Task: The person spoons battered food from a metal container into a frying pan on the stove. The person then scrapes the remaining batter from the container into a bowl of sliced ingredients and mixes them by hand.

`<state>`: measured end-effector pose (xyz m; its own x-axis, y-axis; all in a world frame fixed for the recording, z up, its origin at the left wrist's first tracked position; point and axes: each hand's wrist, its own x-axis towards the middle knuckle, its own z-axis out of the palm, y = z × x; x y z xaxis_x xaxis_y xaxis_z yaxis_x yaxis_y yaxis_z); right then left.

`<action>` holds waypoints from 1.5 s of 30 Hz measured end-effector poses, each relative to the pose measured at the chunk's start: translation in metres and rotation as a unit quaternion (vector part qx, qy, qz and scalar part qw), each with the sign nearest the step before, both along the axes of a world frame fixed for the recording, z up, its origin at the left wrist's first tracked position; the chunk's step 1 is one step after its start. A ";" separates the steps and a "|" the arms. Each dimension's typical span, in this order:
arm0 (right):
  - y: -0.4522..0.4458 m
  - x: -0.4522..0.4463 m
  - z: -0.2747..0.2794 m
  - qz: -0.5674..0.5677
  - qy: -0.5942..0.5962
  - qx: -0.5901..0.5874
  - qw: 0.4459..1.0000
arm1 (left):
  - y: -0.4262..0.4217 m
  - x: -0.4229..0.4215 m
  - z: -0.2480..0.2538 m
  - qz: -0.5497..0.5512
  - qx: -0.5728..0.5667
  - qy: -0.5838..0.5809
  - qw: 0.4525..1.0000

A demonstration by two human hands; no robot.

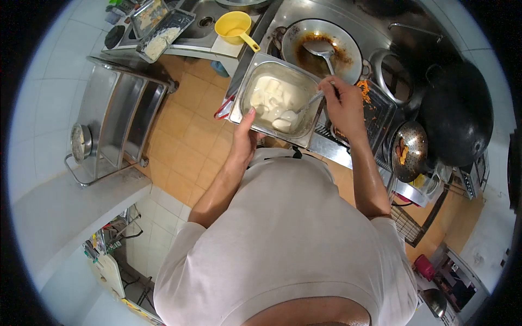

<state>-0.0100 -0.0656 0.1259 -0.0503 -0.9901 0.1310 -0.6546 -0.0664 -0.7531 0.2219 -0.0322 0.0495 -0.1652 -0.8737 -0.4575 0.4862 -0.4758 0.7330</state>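
Observation:
A rectangular metal pan (237, 108) holds white pieces in a pale, creamy liquid. My left hand (246, 136) grips the pan's near left side, thumb over the rim. Over its right side, my right hand (343, 103) is closed on the handle of a metal spoon (309, 104), whose bowl rests among the white pieces (267, 95). Just behind the pan, a wok (348, 46) with brown, oily residue sits on the stove, and a metal ladle (321, 48) lies in it.
A yellow dipper (232, 27) stands on the counter at the back left. To the right are a dark tray (378, 117) with orange bits, a perforated strainer (410, 138) and a large black wok (459, 114). A metal trolley (117, 119) stands at the left.

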 end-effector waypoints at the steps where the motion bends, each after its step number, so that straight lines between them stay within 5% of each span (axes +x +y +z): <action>1: -0.001 -0.002 -0.001 -0.032 -0.006 0.016 0.999 | -0.001 0.000 -0.002 -0.001 -0.005 0.003 1.000; 7: -0.005 -0.020 -0.019 -0.099 -0.062 -0.005 0.993 | -0.006 0.004 -0.002 -0.019 -0.007 0.037 0.999; 16: -0.021 -0.050 -0.029 -0.173 -0.338 0.009 0.925 | -0.037 -0.014 -0.005 -0.031 -0.019 0.064 0.997; 25: -0.041 -0.100 -0.030 -0.247 -0.400 -0.026 0.882 | -0.079 -0.040 -0.030 -0.057 -0.015 0.061 0.996; 33: -0.069 -0.182 -0.077 -0.356 -0.254 -0.054 0.898 | -0.099 -0.021 -0.046 -0.038 0.007 0.030 0.999; 36: -0.086 -0.196 -0.116 -0.371 0.014 -0.075 0.925 | -0.098 -0.008 -0.055 -0.016 0.015 0.023 0.999; 45: -0.131 -0.170 -0.181 -0.235 0.223 -0.105 0.940 | -0.079 0.019 -0.058 0.052 0.032 0.002 0.998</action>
<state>-0.1800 -0.1968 -0.0554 -0.3706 -0.8221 0.4322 -0.8958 0.1935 -0.4000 0.2405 -0.1108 -0.0085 -0.0773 -0.8555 -0.5120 0.5376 -0.4683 0.7012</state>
